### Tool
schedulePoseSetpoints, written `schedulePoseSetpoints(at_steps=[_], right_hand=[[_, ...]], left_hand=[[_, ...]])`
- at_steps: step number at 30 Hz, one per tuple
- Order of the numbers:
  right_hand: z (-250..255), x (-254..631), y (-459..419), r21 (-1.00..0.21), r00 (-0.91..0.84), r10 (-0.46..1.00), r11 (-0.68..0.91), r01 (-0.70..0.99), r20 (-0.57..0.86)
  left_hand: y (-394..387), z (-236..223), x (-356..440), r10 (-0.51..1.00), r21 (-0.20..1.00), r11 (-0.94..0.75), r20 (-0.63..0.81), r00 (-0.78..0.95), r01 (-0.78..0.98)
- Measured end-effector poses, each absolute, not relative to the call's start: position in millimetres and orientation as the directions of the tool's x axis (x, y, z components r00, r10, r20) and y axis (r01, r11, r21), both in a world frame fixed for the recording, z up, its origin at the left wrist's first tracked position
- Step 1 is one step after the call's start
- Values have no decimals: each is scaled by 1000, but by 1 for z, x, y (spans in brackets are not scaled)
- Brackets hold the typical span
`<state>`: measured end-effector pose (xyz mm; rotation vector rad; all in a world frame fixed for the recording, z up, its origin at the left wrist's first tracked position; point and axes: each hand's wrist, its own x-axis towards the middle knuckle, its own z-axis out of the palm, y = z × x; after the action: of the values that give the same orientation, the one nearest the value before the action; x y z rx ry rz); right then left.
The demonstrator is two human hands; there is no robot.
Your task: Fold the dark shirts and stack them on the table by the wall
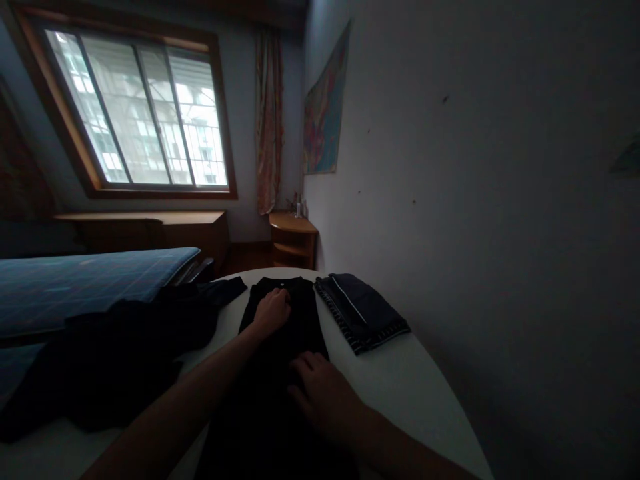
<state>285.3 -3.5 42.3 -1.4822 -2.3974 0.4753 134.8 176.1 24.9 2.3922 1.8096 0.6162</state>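
Note:
A black shirt lies lengthwise on a round white table, its neckline at the far end and its near end running out of view below. My left hand rests on its upper part, just below the neckline, with the fingers curled in against the cloth. Closer to me, my right hand lies over the right side of the shirt, palm down, fingers stretched and thumb apart. The dark fabric hides folds and details.
Folded dark clothes with striped edges lie on the table's right. Another dark garment spreads across the left, near a blue plaid mattress. Beyond stand a wooden corner shelf and a window. A wall borders the right.

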Motion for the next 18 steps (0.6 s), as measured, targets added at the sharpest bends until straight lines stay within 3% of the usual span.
schedulePoseSetpoints(at_steps=[4, 7, 11, 18], right_hand=[[33, 289, 14, -417, -413, 908, 404, 814, 73], [26, 288, 21, -418, -412, 911, 376, 827, 5], [15, 283, 26, -382, -409, 912, 370, 847, -24], [0, 281, 55, -323, -433, 901, 417, 849, 25]], left_hand=[[158, 24, 98, 949, 229, -153, 307, 78, 961], [157, 15, 69, 972, 219, -52, 235, -1, 974], [165, 6, 48, 987, 273, -71, 157, 28, 959], [182, 8, 54, 983, 364, -98, 179, 34, 926]])
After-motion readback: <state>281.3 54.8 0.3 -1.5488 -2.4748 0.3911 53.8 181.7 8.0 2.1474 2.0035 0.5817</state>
